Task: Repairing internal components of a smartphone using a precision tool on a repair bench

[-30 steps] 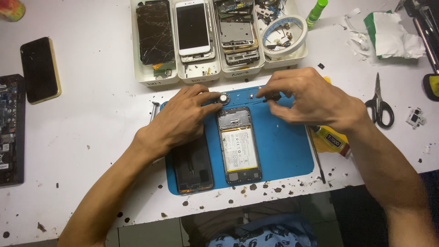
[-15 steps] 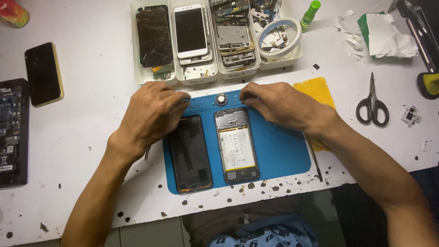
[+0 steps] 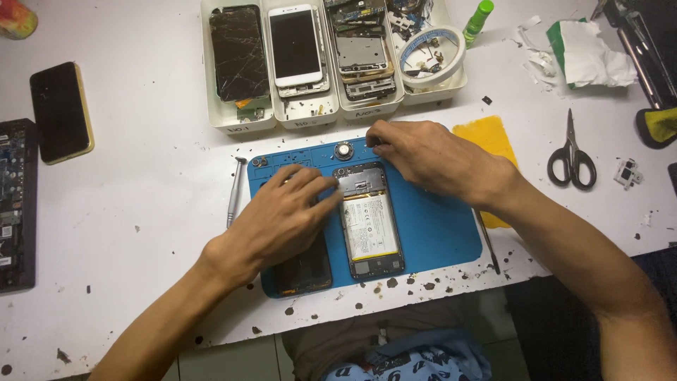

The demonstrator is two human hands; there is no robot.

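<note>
An opened phone (image 3: 370, 229) with its battery showing lies upright on a blue work mat (image 3: 437, 233). My left hand (image 3: 282, 219) rests flat with fingers spread over a dark phone panel (image 3: 305, 271), its fingertips touching the opened phone's upper left edge. My right hand (image 3: 430, 159) sits above the phone's top end, fingertips bunched on the mat near a small round part (image 3: 343, 149). Whether those fingers pinch anything is hidden.
A metal screwdriver (image 3: 235, 190) lies left of the mat. White trays (image 3: 240, 125) with phones and parts stand behind, with a tape roll (image 3: 431, 48). A yellow card (image 3: 486, 137), scissors (image 3: 571, 155), a thin tool (image 3: 488, 243), a black phone (image 3: 62, 111) and a circuit board (image 3: 14, 204) lie around.
My left hand slid right and toward me, off the mat's upper left, now covering most of the dark panel and reaching the opened phone. My right hand stayed near the phone's top.
</note>
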